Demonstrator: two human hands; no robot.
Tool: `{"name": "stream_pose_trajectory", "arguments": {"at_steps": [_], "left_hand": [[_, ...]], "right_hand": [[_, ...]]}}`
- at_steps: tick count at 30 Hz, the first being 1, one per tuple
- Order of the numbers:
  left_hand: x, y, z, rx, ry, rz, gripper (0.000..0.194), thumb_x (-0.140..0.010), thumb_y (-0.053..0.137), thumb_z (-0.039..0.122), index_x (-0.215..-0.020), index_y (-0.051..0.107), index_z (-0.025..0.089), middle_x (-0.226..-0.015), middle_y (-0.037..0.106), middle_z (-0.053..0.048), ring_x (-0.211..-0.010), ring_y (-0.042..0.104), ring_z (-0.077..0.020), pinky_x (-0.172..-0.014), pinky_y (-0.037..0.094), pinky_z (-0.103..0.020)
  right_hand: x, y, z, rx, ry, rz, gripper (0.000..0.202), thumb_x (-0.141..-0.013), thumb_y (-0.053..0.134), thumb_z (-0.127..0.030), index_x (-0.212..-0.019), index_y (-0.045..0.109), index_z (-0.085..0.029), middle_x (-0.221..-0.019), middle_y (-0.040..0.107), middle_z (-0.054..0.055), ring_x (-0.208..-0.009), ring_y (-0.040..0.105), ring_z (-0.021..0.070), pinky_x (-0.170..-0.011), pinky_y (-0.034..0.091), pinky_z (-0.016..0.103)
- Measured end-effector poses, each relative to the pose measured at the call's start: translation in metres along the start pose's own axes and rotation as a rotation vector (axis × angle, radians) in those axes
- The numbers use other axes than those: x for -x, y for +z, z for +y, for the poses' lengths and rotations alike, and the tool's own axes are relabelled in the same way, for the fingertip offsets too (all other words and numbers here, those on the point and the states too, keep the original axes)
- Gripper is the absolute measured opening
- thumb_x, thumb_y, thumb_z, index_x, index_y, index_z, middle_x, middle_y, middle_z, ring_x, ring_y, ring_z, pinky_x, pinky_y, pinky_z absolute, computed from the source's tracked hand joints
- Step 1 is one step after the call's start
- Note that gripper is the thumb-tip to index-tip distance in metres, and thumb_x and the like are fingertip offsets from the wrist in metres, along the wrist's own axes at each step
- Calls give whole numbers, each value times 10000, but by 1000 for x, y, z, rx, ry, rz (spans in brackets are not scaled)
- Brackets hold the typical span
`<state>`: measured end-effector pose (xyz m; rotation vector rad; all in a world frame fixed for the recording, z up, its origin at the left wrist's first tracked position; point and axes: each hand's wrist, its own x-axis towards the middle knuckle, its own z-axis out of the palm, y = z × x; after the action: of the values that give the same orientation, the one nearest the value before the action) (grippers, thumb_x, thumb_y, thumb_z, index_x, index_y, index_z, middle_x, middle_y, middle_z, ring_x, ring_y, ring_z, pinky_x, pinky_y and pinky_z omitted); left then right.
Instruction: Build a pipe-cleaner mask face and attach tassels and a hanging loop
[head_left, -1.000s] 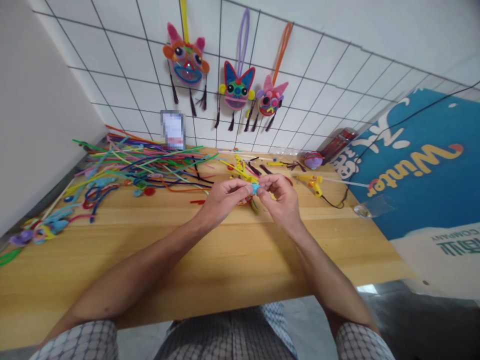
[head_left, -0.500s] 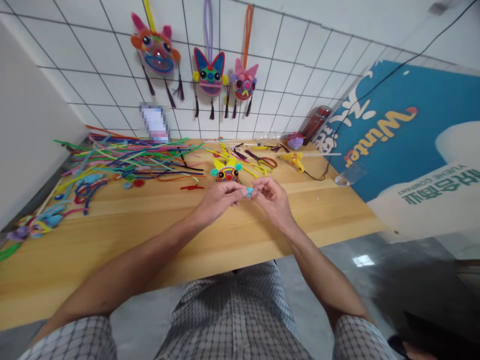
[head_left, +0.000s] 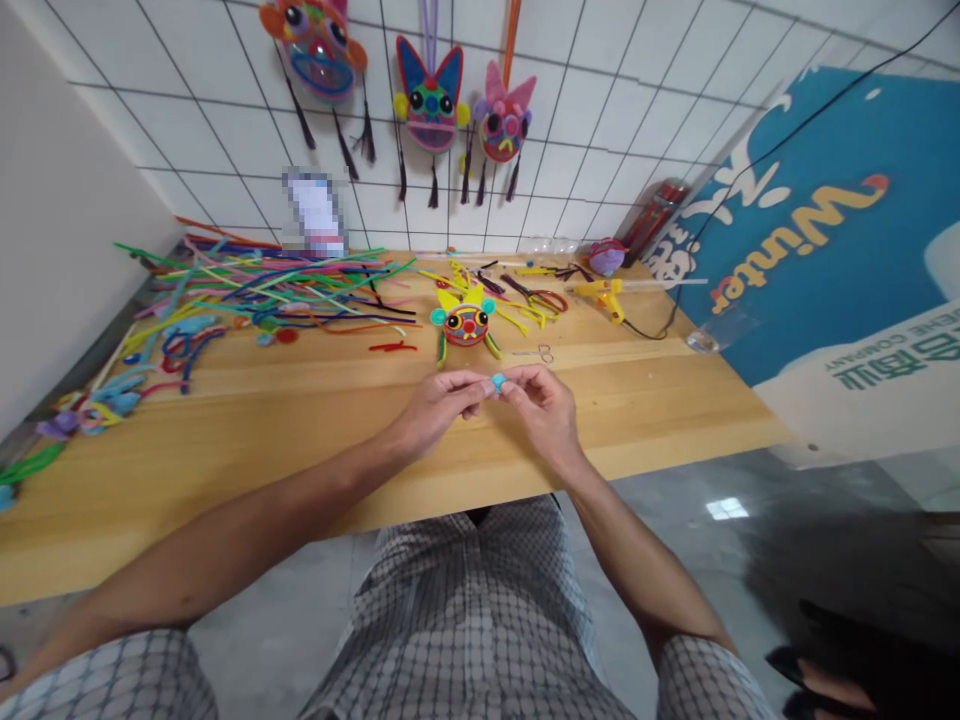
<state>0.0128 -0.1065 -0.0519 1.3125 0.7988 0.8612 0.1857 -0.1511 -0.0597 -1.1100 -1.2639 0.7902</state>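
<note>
Between my fingertips is a small light-blue piece (head_left: pixel 498 382), fuzzy-looking like coiled pipe cleaner, though too small to make out fully. My left hand (head_left: pixel 450 402) pinches it from the left, and my right hand (head_left: pixel 541 405) pinches it from the right. Just beyond them on the table sits a colourful pipe-cleaner animal head (head_left: pixel 466 322) with yellow ears, round eyes and turquoise side discs. Small scissors (head_left: pixel 536 353) lie right of the head. Short red pipe-cleaner pieces (head_left: pixel 393 347) lie to its left.
A heap of pipe cleaners (head_left: pixel 285 290) covers the table's back left. At the back right are larger scissors (head_left: pixel 546 298), a yellow glue gun (head_left: pixel 604 294) with a black cord, a purple ball-like craft piece (head_left: pixel 606 257) and a red flask (head_left: pixel 654 222). Finished masks (head_left: pixel 431 105) hang on the wall grid.
The view has tilted down, so the wall items sit higher. Both hands stay together on the blue piece, now nearer me than the animal head, which shows fully along with the small scissors.
</note>
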Motion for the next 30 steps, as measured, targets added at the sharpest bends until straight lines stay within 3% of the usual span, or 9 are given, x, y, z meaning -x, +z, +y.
{"name": "stream_pose_trajectory", "arguments": {"at_steps": [12,20,30], "left_hand": [[-7,-3,-20,-8,-43,20,382,-782,780,549,-869,804,177,-656,639,0,-612,506,-123,-591,411,-254],[-11,-11,-20,-14,-89,23,360,-765,806,531,-820,792,176,-640,628,6,-596,499,-117,-560,396,-247],[-9,-8,-35,219,-189,-5,301,-741,864,456,-875,821,190,-800,729,-29,-661,535,-112,-631,443,-261]], "right_hand": [[6,3,13,131,31,31,113,-896,734,-341,-915,725,-230,-848,793,25,-770,730,179,-751,586,342],[2,7,11,164,22,-20,55,-905,718,-280,-927,711,-230,-831,775,17,-745,705,169,-742,575,330],[6,6,17,161,41,29,48,-903,733,-265,-933,725,-228,-820,771,21,-743,723,177,-737,594,336]]}}
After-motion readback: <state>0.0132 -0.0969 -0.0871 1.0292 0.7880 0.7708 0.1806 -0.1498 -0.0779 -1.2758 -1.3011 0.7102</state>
